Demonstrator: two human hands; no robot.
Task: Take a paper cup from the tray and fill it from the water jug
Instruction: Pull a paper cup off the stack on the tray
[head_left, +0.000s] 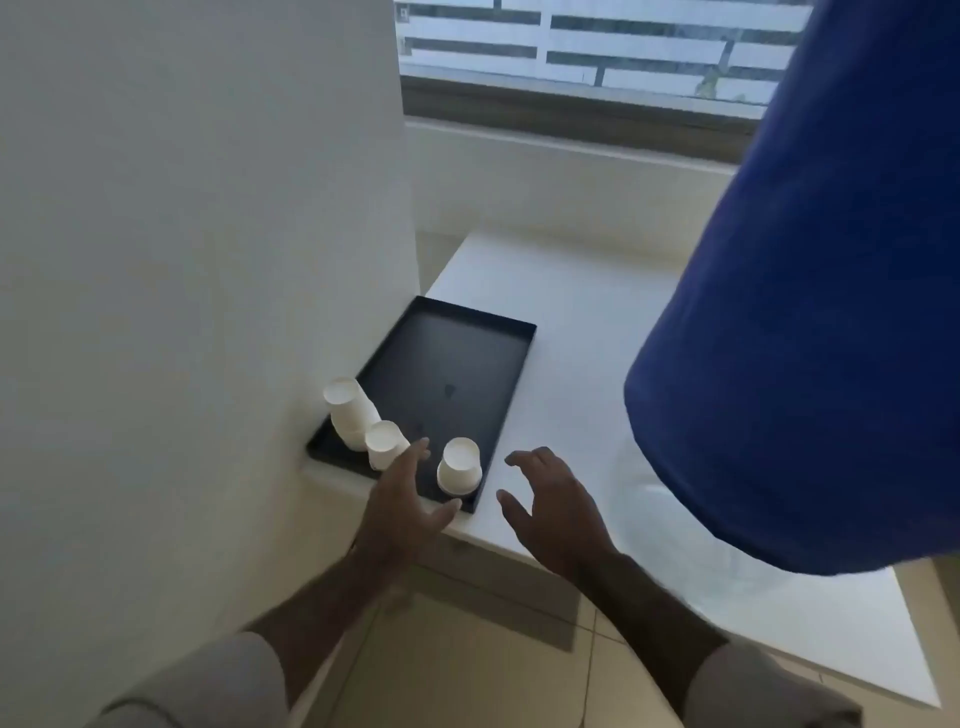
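Looks like an office break corner or similar: white counter (571, 322) w/ black tray (457, 364) of 3 lots of paper cups (459, 466), big blue water jug (810, 312), tiled floor (467, 675), window (597, 47) w/ slats outside.

Our two bare forearms in pushed-up pale grey sleeves

We see our left hand (402, 506) and right hand (553, 512) bare, without rings, watch or gloves; the soft light grey fabric cuffs bunch at mid-forearm, the left sleeve (208, 686) at 7 o'clock, the right sleeve (763, 691) at 5 o'clock.
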